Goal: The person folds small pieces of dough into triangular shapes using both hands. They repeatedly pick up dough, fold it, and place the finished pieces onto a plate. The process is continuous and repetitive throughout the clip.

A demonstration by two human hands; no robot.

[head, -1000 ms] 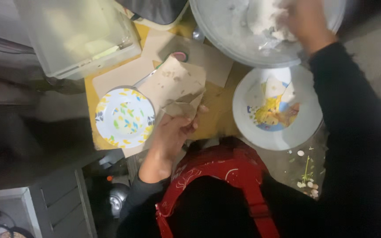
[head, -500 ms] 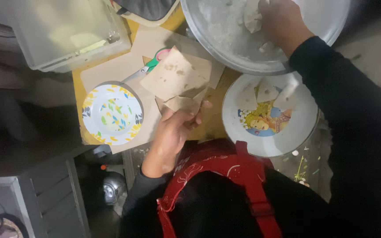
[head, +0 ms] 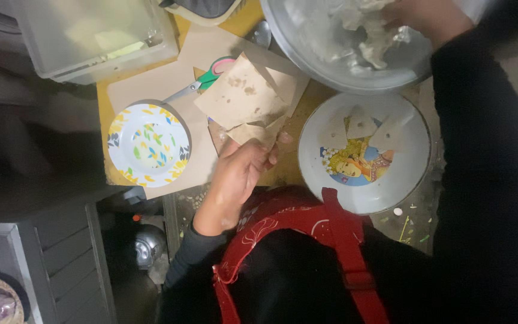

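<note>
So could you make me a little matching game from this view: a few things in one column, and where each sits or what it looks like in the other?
Things:
1. scissors
2. small plate
3. large plate
4. metal bowl

Descriptions:
A. white with a colourful picture, three paper pieces on it
B. green handles, lying on card
C. one hand reaches into it
D. leaf pattern round the rim, nothing on it

Pairs: 1-B, 2-D, 3-A, 4-C

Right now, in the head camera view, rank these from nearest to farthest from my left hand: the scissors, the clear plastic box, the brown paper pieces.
1. Brown paper pieces: just above the left hand, whose fingers touch the lowest piece.
2. Scissors: farther up, partly under the paper.
3. Clear plastic box: far top left corner.
</note>
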